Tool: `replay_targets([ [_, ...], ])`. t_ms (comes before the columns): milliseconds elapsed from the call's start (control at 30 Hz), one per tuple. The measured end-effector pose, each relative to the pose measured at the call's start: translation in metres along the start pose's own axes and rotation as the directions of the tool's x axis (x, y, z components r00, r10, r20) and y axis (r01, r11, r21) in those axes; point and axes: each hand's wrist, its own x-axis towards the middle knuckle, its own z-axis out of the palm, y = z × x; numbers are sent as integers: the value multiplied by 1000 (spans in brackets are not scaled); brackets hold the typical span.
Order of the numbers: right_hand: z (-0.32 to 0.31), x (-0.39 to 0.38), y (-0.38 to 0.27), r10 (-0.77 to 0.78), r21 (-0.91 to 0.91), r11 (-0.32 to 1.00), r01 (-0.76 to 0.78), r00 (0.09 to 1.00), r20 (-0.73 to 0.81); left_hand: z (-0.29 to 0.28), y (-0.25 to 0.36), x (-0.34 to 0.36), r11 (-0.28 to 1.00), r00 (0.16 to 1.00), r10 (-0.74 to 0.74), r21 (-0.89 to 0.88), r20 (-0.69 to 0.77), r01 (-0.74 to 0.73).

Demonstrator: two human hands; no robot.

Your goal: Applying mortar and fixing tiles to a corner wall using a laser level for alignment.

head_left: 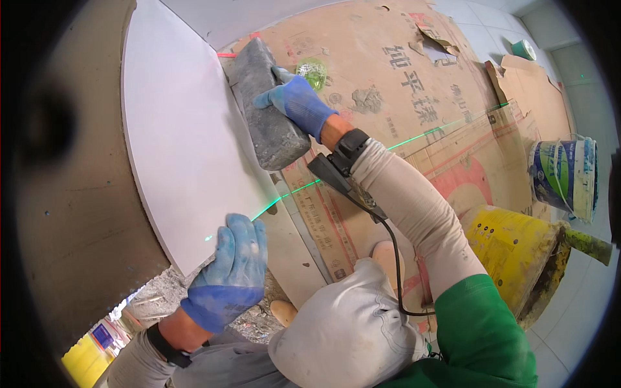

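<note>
A large white tile or panel stands on edge at the left, against a rough brown-grey surface. My left hand, in a blue glove, presses against its near lower corner with the fingers stretched out together; the thumb is hidden. Farther off, my right hand, gloved the same way, grips a long dark grey block, thumb on top and the other fingers partly hidden. The block leans along the panel's right side. A green laser line crosses the panel's bottom area and the floor.
Printed cardboard sheets cover the floor, with a green plastic roll-like item on them. At the right stand a yellow bucket and a blue-and-white pail. Rubble lies below the panel's near end.
</note>
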Motion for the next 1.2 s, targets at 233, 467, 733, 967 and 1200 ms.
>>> replay_targets([
  [233,-8,20,9,-77,-18,997,77,997,-5,-21,-4,40,990,907,-137,45,398,130],
  [467,38,2,9,91,259,958,-120,988,122,-4,5,-8,416,668,68,-630,741,656],
  [733,-2,18,26,9,-71,997,6,978,210,-7,13,16,705,822,-11,-579,569,410],
  [967,24,9,49,-135,92,988,127,988,80,-17,8,27,898,899,-76,-362,431,249],
  [1200,36,-16,-1,126,423,882,-207,969,213,-16,-2,12,962,947,-165,-165,276,216],
])
